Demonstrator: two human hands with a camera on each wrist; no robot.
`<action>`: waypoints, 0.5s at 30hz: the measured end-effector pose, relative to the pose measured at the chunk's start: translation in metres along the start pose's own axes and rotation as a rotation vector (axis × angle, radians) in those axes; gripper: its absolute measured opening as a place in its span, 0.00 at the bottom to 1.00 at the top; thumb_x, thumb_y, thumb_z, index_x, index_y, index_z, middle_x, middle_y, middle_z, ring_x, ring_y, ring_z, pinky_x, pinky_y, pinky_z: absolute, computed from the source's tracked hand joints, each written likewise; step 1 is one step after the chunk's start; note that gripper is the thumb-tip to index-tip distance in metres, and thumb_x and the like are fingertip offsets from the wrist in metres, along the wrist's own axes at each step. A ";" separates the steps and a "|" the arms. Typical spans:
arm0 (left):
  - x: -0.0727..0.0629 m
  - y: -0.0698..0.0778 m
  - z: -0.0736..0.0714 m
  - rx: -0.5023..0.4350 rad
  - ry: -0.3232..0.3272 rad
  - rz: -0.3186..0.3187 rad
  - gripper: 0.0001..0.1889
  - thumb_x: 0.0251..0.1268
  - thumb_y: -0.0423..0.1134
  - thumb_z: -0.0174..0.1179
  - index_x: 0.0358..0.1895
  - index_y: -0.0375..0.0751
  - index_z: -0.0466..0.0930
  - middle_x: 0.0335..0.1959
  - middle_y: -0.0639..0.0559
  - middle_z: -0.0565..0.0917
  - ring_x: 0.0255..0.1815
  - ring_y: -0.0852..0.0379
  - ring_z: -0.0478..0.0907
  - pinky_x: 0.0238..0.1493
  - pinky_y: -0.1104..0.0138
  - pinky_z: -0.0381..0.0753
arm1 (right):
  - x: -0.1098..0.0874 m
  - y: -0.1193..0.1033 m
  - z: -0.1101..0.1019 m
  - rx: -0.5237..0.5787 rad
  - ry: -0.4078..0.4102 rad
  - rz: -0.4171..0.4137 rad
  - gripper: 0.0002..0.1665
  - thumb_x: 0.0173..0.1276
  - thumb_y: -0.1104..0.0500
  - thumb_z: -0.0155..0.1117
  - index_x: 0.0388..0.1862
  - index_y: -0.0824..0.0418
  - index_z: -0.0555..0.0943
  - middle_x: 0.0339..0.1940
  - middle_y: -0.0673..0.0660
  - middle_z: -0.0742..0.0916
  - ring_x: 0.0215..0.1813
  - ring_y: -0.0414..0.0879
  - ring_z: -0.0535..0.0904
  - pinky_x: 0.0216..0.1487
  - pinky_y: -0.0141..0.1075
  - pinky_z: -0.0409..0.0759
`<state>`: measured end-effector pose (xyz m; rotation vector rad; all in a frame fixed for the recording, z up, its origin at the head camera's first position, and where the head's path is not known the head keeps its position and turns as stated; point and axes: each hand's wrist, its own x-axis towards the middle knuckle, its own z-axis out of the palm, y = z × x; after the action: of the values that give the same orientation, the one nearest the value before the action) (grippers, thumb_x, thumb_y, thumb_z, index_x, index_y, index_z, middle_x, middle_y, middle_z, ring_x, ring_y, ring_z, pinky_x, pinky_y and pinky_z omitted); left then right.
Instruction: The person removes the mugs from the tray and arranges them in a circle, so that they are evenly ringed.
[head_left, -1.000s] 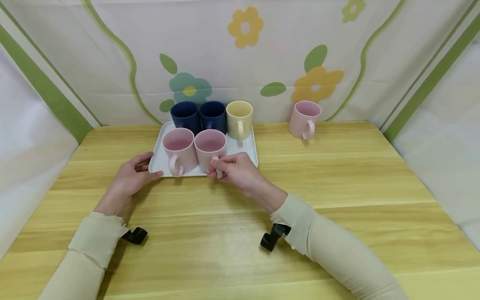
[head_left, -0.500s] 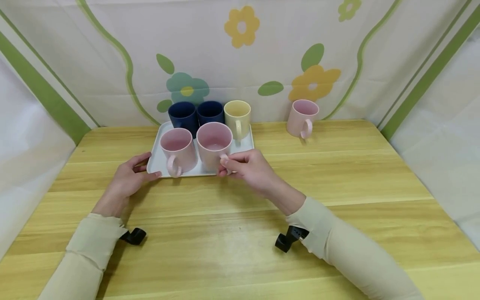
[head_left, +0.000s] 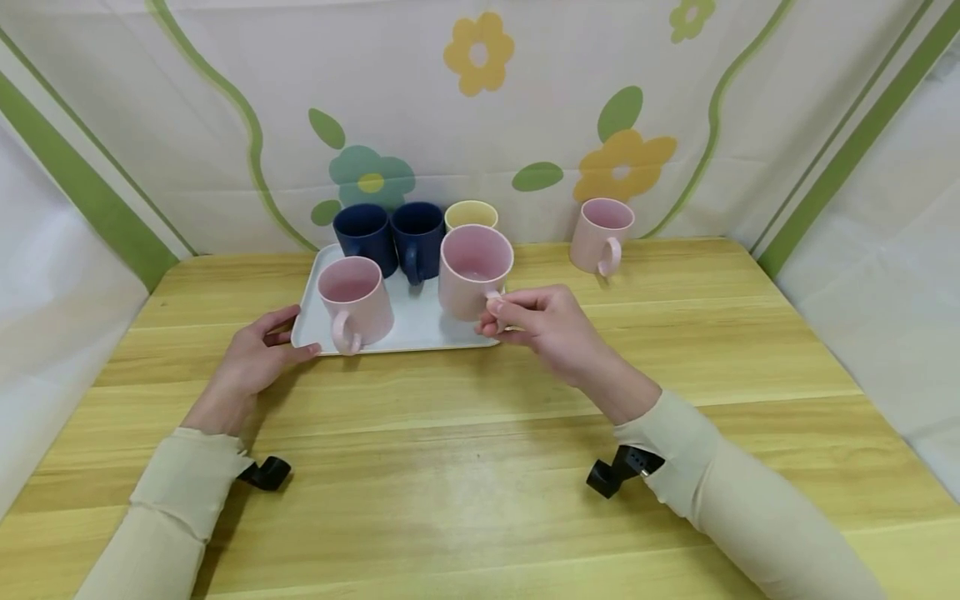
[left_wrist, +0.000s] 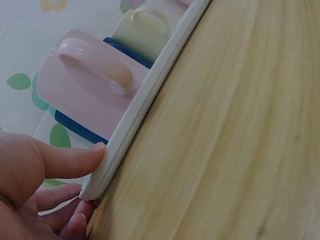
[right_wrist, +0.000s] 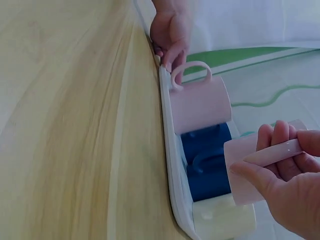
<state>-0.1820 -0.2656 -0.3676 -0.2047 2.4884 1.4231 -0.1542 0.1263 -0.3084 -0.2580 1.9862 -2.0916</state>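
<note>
My right hand (head_left: 558,333) pinches the handle of a pink mug (head_left: 463,287), held upright and raised over the right part of a white tray (head_left: 420,325). In the right wrist view, thumb and fingers close round that handle, and the mug hangs apart from the tray. At the tray's front left corner my left hand (head_left: 255,358) grips the edge; the left wrist view shows the thumb (left_wrist: 75,161) on the rim. A second pink mug (head_left: 371,312) stands on the tray nearby. Behind are two dark blue mugs (head_left: 420,246) and a yellow mug (head_left: 471,214), partly hidden by the raised mug.
Another pink mug (head_left: 591,242) stands on the wooden table (head_left: 450,475) at the back right, off the tray. A flower-patterned cloth (head_left: 450,133) hangs right behind the table's back edge.
My right hand has lifted the pink mug off the tray beside the other pink one and carried it up and to the right, now before the yellow mug. My left hand keeps its place.
</note>
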 end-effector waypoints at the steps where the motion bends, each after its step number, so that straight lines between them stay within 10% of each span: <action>1: 0.000 0.000 0.000 0.000 0.000 -0.001 0.48 0.73 0.43 0.69 0.88 0.47 0.49 0.82 0.33 0.63 0.74 0.39 0.63 0.59 0.68 0.69 | -0.001 0.000 -0.003 0.005 0.005 -0.005 0.17 0.80 0.67 0.60 0.55 0.84 0.82 0.34 0.54 0.91 0.41 0.45 0.90 0.58 0.45 0.88; 15: -0.003 -0.003 -0.002 0.015 -0.001 -0.005 0.48 0.74 0.45 0.68 0.88 0.48 0.48 0.82 0.33 0.63 0.74 0.38 0.63 0.60 0.66 0.70 | -0.015 0.000 -0.052 0.051 0.046 -0.049 0.11 0.80 0.67 0.60 0.42 0.67 0.90 0.34 0.53 0.91 0.47 0.46 0.90 0.59 0.42 0.88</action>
<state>-0.1785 -0.2687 -0.3683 -0.2075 2.4950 1.4021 -0.1551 0.1805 -0.3113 -0.2530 1.9686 -2.1938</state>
